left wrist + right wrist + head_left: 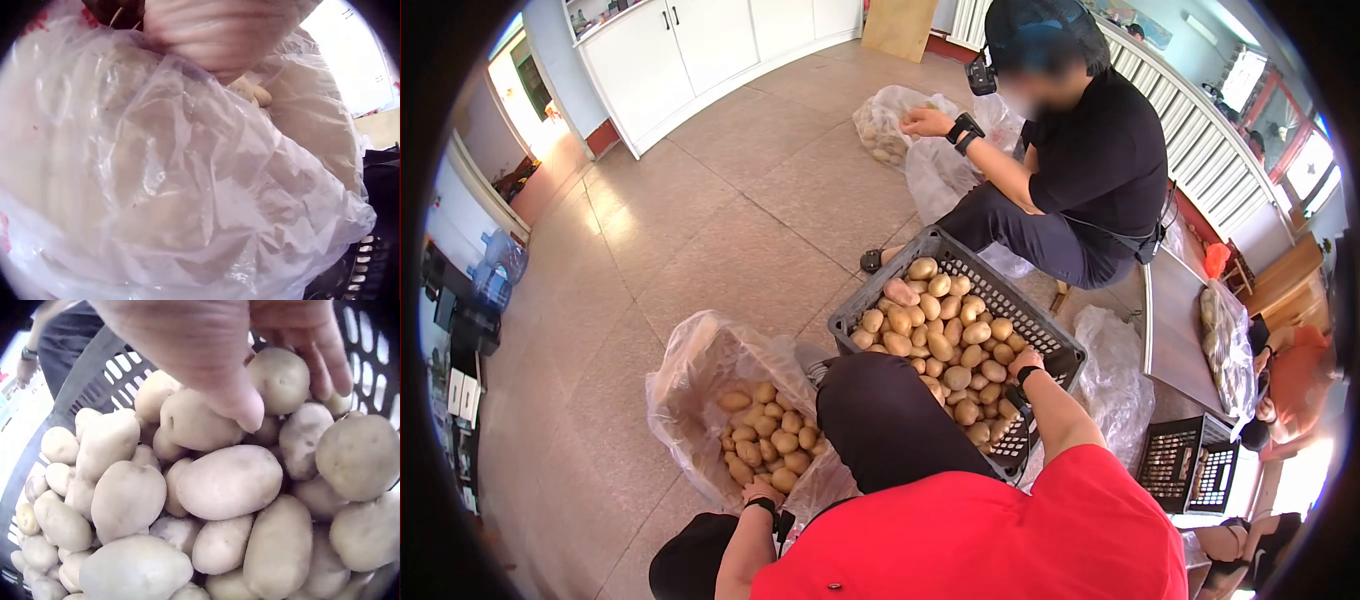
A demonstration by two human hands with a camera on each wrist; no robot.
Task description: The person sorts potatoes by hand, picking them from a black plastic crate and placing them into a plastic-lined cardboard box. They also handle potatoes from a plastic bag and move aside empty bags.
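Observation:
A black plastic crate [847,322] full of potatoes [941,346] stands in front of me. My right hand [1026,362] reaches into its right side. In the right wrist view the thumb and bent fingers of that hand lie on either side of a round potato [279,381], among many others. To the left, a clear plastic bag [675,392] stands wide open with potatoes [772,440] inside. My left hand [762,490] is at the bag's near edge, beside the potatoes. Its fingers are hidden in the left wrist view, so I cannot tell what they hold.
Across the crate a person in black [1090,170] sits low, an arm over another bag of potatoes [885,130]. Crumpled plastic [1110,375] lies right of the crate. Further right are a second black crate [1170,465] and another person in orange [1295,385]. White cabinets [710,45] line the back.

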